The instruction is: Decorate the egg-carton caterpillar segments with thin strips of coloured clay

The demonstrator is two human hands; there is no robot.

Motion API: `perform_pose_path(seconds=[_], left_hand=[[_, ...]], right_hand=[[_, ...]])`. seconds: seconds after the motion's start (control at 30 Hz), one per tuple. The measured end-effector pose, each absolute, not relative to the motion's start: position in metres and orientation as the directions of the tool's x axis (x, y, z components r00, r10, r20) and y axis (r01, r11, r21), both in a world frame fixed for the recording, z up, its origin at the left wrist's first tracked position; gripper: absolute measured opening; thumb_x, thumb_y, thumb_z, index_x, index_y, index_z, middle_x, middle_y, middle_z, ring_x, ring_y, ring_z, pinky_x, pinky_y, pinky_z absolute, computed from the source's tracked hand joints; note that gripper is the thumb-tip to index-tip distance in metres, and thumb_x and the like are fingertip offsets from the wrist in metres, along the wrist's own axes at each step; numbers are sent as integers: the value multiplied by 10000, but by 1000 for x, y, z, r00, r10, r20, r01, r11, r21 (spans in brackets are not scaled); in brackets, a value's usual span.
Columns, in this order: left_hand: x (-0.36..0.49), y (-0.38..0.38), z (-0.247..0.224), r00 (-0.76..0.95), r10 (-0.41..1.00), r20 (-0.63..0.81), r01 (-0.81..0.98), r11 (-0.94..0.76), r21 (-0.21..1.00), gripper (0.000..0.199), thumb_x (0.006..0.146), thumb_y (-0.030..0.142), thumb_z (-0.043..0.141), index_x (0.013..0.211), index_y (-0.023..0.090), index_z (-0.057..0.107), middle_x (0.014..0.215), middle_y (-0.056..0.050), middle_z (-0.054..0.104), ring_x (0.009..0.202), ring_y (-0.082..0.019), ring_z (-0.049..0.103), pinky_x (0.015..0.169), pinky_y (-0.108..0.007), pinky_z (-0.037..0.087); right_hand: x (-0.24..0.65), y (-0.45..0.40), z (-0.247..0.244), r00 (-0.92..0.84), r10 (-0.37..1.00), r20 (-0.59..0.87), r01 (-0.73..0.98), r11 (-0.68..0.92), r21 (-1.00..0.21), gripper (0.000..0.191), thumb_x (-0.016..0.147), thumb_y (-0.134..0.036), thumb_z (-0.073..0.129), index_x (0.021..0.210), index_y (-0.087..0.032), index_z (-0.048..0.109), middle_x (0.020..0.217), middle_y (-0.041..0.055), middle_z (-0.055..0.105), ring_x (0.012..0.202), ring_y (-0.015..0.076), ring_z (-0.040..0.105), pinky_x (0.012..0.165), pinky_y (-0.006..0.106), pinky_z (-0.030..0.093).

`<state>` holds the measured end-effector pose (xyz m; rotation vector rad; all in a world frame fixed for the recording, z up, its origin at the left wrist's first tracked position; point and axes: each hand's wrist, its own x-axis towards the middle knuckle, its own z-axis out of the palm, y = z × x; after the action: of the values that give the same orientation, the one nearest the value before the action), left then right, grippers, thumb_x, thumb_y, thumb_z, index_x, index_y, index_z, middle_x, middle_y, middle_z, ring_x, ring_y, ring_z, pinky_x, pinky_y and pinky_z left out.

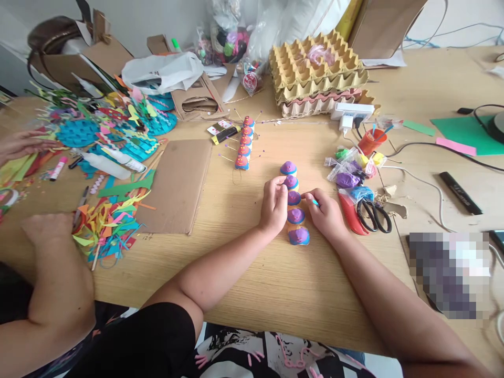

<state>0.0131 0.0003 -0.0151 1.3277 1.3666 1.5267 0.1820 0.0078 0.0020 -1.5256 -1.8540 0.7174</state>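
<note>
In front of me lies an egg-carton strip point(296, 216), a row of several cups capped in purple over blue clay. My left hand point(274, 206) is curled against its left side, with fingertips at the second and third cups. From the right, my right hand point(325, 212) pinches a slim tool with a teal part point(315, 202), its tip close to the third cup. Most of the tool is hidden by the fingers. Farther back stands a similar strip point(243, 144) with orange tops, blue edges and purple-tipped pins sticking out sideways.
A cardboard sheet point(173, 184) and paper scraps point(110, 226) lie left, near a co-worker's arm point(59, 262). Scissors point(374, 215), bagged clay point(348, 178) and an orange cup point(372, 140) are at right. Egg trays point(318, 73) are stacked behind, by a power strip point(354, 110).
</note>
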Motion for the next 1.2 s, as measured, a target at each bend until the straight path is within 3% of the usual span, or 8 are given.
perform_pose_path(seconds=[0.47, 0.77, 1.03, 1.2], left_hand=[[11, 3, -14, -270, 939, 214, 76, -201, 977, 650, 1008, 824, 414, 1292, 259, 566, 1386, -135, 662, 1261, -231, 679, 1116, -406, 567], [10, 6, -19, -282, 941, 189, 64, -178, 982, 655, 1011, 823, 412, 1317, 260, 550, 1449, -139, 616, 1347, -242, 638, 1163, -432, 551], [11, 5, -18, -298, 938, 179, 28, -179, 984, 678, 991, 846, 428, 1306, 261, 558, 1447, -139, 627, 1376, -252, 630, 1189, -436, 532], [11, 4, -15, -317, 930, 187, 65, -175, 982, 658, 1004, 833, 407, 1304, 268, 566, 1439, -135, 643, 1383, -252, 633, 1190, -436, 527]], right_hand=[[181, 10, 3, -114, 990, 82, 644, 136, -753, 242, 974, -481, 578, 935, -256, 658, 917, 74, 806, 809, 266, 704, 713, 374, 486], [185, 11, 2, -130, 989, 73, 620, 139, -773, 203, 963, -379, 542, 974, -258, 703, 1041, 86, 843, 980, 305, 757, 841, 415, 530], [182, 10, 4, -115, 991, 65, 612, 123, -781, 222, 973, -382, 548, 983, -242, 720, 1035, 81, 842, 945, 284, 748, 831, 399, 525], [181, 11, 4, -41, 993, 108, 549, 113, -828, 227, 953, -456, 638, 920, -239, 697, 860, 60, 797, 794, 244, 696, 772, 384, 516]])
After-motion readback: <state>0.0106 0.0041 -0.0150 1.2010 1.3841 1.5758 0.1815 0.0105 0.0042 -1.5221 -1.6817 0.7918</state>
